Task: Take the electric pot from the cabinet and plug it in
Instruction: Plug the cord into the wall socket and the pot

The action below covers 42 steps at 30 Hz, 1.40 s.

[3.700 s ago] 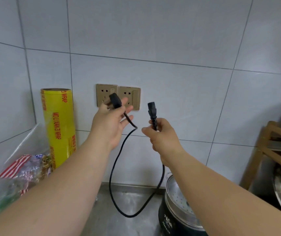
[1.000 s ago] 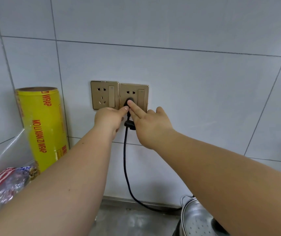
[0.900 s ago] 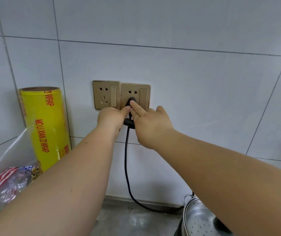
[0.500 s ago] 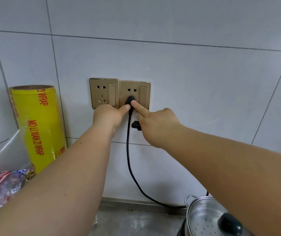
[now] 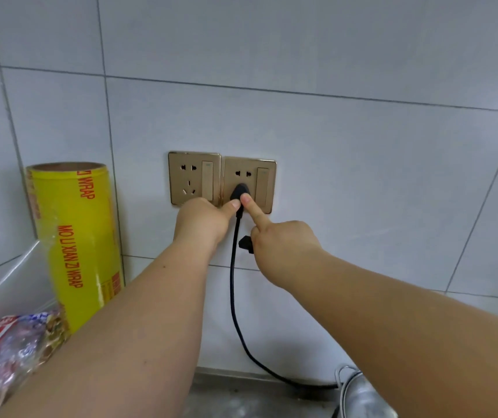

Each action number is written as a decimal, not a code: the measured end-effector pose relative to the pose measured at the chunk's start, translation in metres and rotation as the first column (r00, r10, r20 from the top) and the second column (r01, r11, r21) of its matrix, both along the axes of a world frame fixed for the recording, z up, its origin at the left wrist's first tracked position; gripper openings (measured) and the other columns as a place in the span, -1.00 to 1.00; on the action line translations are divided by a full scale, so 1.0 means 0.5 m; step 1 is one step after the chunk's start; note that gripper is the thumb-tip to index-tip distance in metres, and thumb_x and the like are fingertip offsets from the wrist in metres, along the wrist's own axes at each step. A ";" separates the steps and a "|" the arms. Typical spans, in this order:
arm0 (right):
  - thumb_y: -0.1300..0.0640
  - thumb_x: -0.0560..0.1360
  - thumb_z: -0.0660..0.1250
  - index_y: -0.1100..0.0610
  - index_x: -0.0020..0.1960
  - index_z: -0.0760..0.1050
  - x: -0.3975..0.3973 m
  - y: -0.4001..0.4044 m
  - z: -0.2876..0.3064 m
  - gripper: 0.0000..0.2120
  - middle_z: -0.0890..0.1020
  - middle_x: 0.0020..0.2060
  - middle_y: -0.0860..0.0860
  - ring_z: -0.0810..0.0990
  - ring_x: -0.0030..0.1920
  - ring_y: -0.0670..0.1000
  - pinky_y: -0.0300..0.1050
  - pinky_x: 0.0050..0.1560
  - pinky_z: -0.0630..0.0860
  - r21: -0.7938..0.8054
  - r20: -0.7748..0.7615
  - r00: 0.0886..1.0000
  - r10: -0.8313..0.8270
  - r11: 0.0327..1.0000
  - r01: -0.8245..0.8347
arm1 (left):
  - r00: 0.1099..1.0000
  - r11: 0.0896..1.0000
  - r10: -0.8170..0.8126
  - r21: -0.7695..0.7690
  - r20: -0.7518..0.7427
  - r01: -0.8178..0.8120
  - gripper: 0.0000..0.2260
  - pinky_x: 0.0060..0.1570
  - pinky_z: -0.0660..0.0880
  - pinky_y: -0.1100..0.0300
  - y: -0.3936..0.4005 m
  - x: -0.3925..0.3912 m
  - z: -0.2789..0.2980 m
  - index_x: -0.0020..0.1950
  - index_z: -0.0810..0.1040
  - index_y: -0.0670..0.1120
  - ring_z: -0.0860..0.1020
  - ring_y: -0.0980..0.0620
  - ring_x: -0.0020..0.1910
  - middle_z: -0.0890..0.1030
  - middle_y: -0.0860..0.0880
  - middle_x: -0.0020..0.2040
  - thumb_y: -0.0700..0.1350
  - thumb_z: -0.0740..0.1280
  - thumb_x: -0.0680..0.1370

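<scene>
The black plug (image 5: 239, 190) sits in the lower holes of the right gold wall socket (image 5: 267, 188). My left hand (image 5: 202, 221) is a loose fist below it, with the thumb tip pressing the plug's lower edge. My right hand (image 5: 284, 241) presses the plug with its straight index finger. Its other fingers curl around the cord's black pot-end connector (image 5: 245, 244), which sticks out to the left. The black cord (image 5: 232, 291) hangs down the wall and runs right toward the electric pot (image 5: 362, 396), of which only a metal rim shows at the bottom right.
A second gold socket (image 5: 194, 178) is to the left of the used one. A tall yellow cling-wrap roll (image 5: 76, 236) stands in the left corner, with a plastic bag of snacks (image 5: 6, 345) in front of it. Grey counter (image 5: 241, 399) lies below the tiled wall.
The plug went from my left hand into the right socket. Over the last second both hands stay on it, and my right hand now presses with the index finger alone.
</scene>
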State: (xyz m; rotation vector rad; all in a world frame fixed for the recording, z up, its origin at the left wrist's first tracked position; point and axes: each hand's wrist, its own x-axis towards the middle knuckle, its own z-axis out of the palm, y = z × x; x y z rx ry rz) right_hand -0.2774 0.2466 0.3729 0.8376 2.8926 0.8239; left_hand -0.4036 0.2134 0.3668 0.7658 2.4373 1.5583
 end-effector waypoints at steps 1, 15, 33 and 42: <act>0.32 0.51 0.10 0.13 0.26 0.41 0.001 -0.001 0.003 -0.65 -0.38 0.51 0.04 0.35 -0.48 0.04 -0.11 -0.47 0.28 -0.014 -0.014 1.000 -0.006 1.000 0.006 | 1.000 1.000 0.000 -0.025 -0.018 0.000 -0.46 -0.09 0.36 0.12 0.002 0.000 0.006 0.25 0.49 -0.22 0.52 -0.21 0.18 0.56 -0.19 0.23 0.19 0.29 0.49; 0.12 0.49 0.32 0.05 -0.05 0.48 0.108 -0.147 -0.014 -0.94 0.55 -0.28 0.01 0.48 -0.34 -0.02 -0.21 -0.35 0.39 -0.681 -0.716 0.476 -0.511 0.361 -0.637 | 0.813 0.889 -0.419 0.363 0.404 0.278 -0.71 0.21 0.50 0.05 -0.189 0.175 -0.116 0.26 0.47 -0.10 0.58 -0.02 0.01 0.61 -0.06 0.07 -0.24 0.17 0.55; -0.09 0.55 0.17 0.12 0.05 0.31 0.259 -0.166 -0.011 -0.73 0.31 -0.39 0.00 0.24 -0.53 -0.06 -0.21 -0.51 0.19 -0.737 -0.525 0.298 -0.797 0.251 -0.627 | 0.552 0.586 -0.796 0.088 0.248 0.805 -0.75 -0.35 0.48 0.19 -0.262 0.325 -0.163 -0.25 0.51 -0.14 0.32 0.06 -0.54 0.35 -0.01 -0.54 -0.01 0.30 0.54; 0.05 0.36 0.31 0.02 -0.12 0.30 0.492 -0.169 -0.105 -0.80 0.33 -0.34 0.11 0.26 -0.50 -0.06 -0.20 -0.49 0.21 -0.713 -0.661 0.520 -0.541 0.237 -0.660 | 0.582 0.508 -0.795 -0.336 0.173 0.793 -0.70 -0.09 0.48 0.22 -0.266 0.437 -0.259 -0.24 0.65 0.05 0.51 0.15 -0.39 0.56 0.08 -0.41 0.24 0.32 0.44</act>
